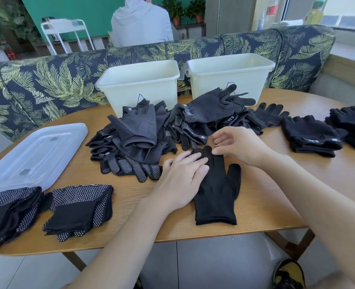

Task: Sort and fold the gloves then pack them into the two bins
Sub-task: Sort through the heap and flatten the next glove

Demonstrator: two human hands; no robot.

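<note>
The plain glove (216,192) lies lengthwise, cuff toward the person. The left hand (183,176) presses it flat, fingers straight; the right hand (237,146) pinches its fingertips.

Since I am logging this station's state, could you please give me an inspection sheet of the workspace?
Surface: round wooden table, bare at near edge.
Job's things: plain black knit glove flat before the person; unsorted heap of black gloves mid-table; folded dotted-grip glove stacks left; folded black glove stacks right; two white plastic bins behind.
Clutter: translucent plastic lid, left.
Grippers: left hand presses the glove's fingers; right hand pinches a fingertip.
Cables: nothing seen.
Surroundings: leaf-patterned sofa; seated person in grey hoodie.
</note>
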